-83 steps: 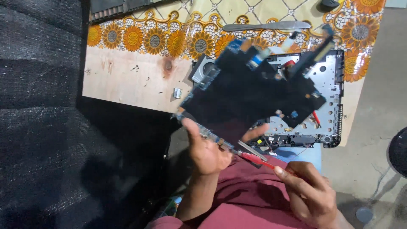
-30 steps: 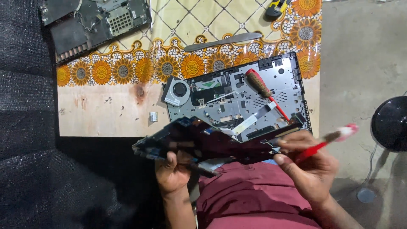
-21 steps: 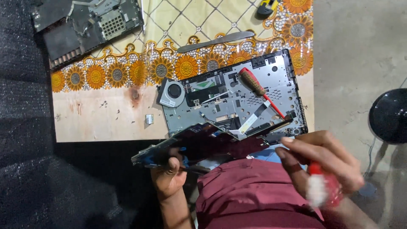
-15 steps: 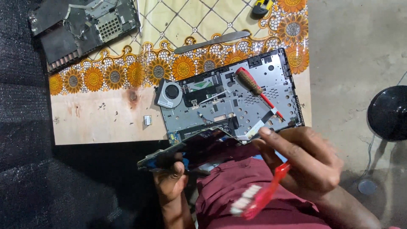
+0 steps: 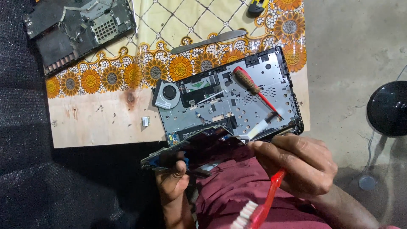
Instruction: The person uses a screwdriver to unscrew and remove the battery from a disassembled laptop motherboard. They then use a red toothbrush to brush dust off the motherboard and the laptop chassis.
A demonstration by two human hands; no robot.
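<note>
Below table edge — left hand (image 5: 171,184) grips circuit board (image 5: 199,148).

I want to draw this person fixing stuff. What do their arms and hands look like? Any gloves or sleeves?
No gloves: the left hand and right hand are bare, and both forearms too. No sleeves, rings or watch show. Below the arms is maroon clothing.

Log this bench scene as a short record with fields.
left hand: grips the dark circuit board at its edge
right hand: holds a red toothbrush, bristles toward the lap
table: wooden top with sunflower-print cloth
on table: opened grey laptop base, red-shafted screwdriver lying on it
far left: another dark laptop shell
</note>
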